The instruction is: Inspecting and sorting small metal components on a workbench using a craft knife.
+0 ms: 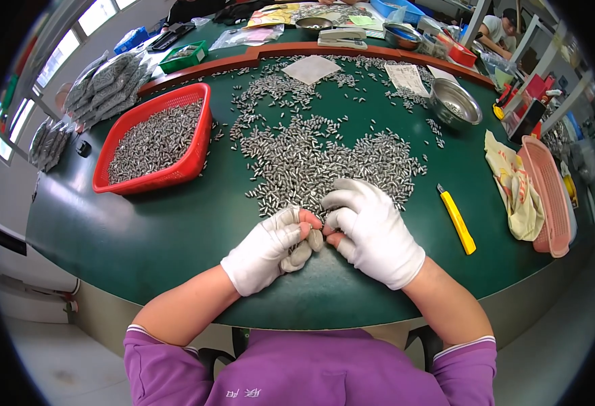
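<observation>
Nearest, on the green worktop (142,237): left hand (265,252) and right hand (374,231), white-gloved, fingertips bare, fingers curled and meeting over something too small to tell. Just beyond, touching the right hand, a spread heap of small metal pieces (318,159). Right, a yellow utility knife (457,219). Farther left, a red basket (155,139) of the same pieces; far right, a steel bowl (454,103).

Round table (142,237), dark green top, brown raised rim (311,49) along the far edge. Pale grey floor (54,358) below. Windows (74,30) upper left, bright daylight coming in, with a white wall (13,196) under them. Second cluttered bench (351,17) behind the table. Metal shelving (548,74) at right, packed with small stuff, too blurred to tell.
</observation>
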A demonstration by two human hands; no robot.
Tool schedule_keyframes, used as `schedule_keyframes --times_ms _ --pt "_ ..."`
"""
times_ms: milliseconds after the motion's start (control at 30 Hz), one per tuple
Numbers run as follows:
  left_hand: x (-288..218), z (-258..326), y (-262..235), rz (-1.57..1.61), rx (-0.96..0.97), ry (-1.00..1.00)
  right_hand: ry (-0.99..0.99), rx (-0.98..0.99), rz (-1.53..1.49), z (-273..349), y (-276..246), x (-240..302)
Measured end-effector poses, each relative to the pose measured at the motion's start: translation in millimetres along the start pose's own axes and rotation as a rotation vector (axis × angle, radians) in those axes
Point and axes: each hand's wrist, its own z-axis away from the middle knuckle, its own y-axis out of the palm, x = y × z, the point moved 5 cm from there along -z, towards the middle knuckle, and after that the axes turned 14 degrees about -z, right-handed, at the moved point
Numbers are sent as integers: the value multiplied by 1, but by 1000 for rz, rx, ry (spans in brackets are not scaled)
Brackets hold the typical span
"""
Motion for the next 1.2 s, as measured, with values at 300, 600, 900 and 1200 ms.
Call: schedule_keyframes --times_ms 300,600,900,1200 --pt "0 5 8 -42 22 -102 -21 -123 -359 -6 -5 0" --pt "2 3 3 -15 -24 -84 61 -121 -93 -1 -7 -6" --pt "0 2 3 -1 13 -29 -4 36 49 0 5 2" --pt "1 1 2 -15 25 8 89 -28 -58 2 3 -5"
